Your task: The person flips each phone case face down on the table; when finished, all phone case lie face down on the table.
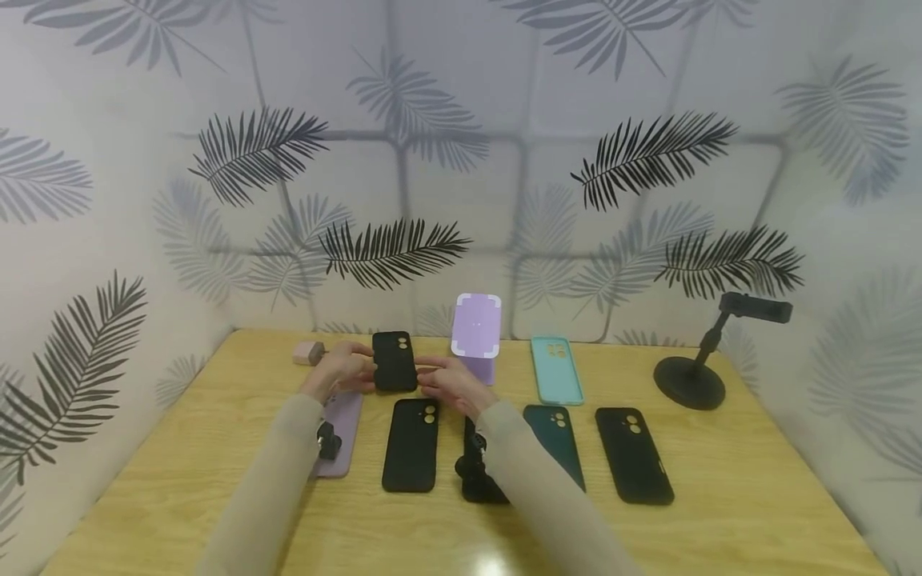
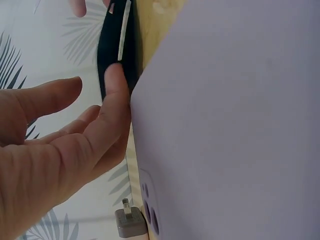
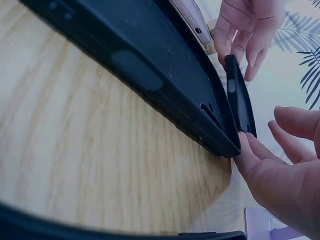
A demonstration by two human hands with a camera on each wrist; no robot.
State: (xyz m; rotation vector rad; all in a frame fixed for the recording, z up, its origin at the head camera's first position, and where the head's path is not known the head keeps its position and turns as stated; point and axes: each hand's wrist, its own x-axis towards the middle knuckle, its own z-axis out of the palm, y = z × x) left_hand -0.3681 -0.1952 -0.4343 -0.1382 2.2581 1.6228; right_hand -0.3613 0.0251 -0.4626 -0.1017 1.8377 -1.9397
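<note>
A black phone case (image 1: pixel 394 362) lies on the wooden table between both hands. My left hand (image 1: pixel 340 370) touches its left edge with the fingers. In the left wrist view the thumb (image 2: pixel 55 95) stands apart from the case. On the other side, my right hand (image 1: pixel 452 382) has its fingertips at the case's lower right edge; the right wrist view shows its thumb apart too. Just nearer lies a second black phone case (image 1: pixel 410 446). A lilac phone case (image 1: pixel 349 432) lies below my left hand, partly hidden by the wrist camera.
A pinkish charger plug (image 1: pixel 310 353) sits at the back left. A lilac stand (image 1: pixel 476 326) rises behind my right hand. To the right lie a turquoise case (image 1: pixel 558 370), a dark green case (image 1: pixel 558 436), a black case (image 1: pixel 634 456) and a black phone holder (image 1: pixel 689 382).
</note>
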